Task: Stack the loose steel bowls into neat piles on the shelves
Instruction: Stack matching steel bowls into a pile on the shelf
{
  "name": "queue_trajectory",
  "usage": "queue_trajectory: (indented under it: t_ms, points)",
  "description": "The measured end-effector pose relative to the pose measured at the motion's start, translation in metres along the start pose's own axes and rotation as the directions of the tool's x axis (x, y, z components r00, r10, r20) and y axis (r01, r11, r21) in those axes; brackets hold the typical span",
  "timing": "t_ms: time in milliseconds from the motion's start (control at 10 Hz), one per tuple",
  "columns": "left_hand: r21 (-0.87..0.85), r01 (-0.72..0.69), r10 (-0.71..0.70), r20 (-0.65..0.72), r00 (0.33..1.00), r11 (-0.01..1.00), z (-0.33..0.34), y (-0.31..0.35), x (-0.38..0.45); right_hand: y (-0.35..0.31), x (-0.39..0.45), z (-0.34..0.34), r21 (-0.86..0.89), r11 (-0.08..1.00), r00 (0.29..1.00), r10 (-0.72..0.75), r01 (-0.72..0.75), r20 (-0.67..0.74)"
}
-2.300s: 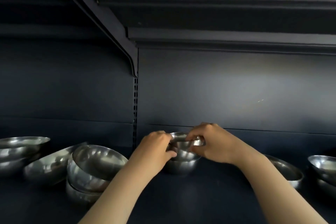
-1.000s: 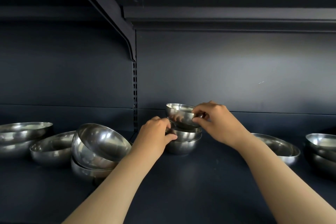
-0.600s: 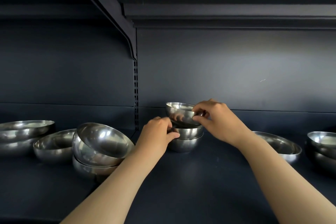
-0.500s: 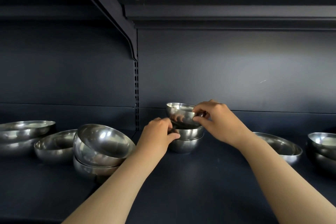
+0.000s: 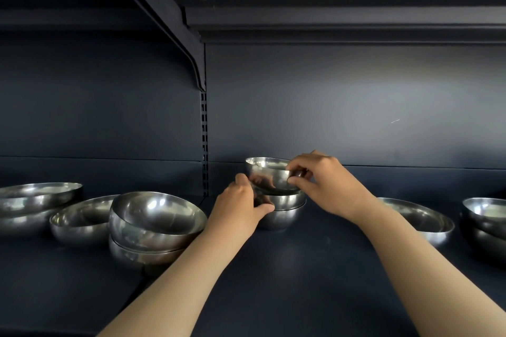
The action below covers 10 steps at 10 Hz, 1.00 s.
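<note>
Two hands on unmarked bowl

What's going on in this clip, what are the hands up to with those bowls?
A person is stacking steel bowls on a dark shelf. The right hand pinches the rim of a small bowl, held tilted just above a short pile of small bowls; it is not yet nested. The left hand steadies that pile from the side. Larger bowls sit loose or roughly stacked to the left, more bowls to the right.
</note>
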<state>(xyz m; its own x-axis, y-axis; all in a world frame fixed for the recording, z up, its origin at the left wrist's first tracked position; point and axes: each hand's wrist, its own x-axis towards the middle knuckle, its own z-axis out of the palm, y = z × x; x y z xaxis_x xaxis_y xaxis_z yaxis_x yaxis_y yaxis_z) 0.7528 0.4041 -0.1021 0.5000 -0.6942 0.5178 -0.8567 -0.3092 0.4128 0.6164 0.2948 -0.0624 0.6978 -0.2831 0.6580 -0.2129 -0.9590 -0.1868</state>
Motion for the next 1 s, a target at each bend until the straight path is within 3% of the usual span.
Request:
queue_trajectory:
  t_ms: [300,1000]
  points:
    - [-0.026,0.083,-0.081,0.075,0.994,0.996,0.002,0.000,0.000,-0.001,-0.001,0.001,0.001,1.000,0.997,0.009,-0.009,0.081]
    - [-0.128,0.060,-0.046,0.106,0.993,0.990,0.010,0.001,0.001,0.002,-0.002,-0.010,-0.039,0.995,0.979,0.096,-0.090,0.181]
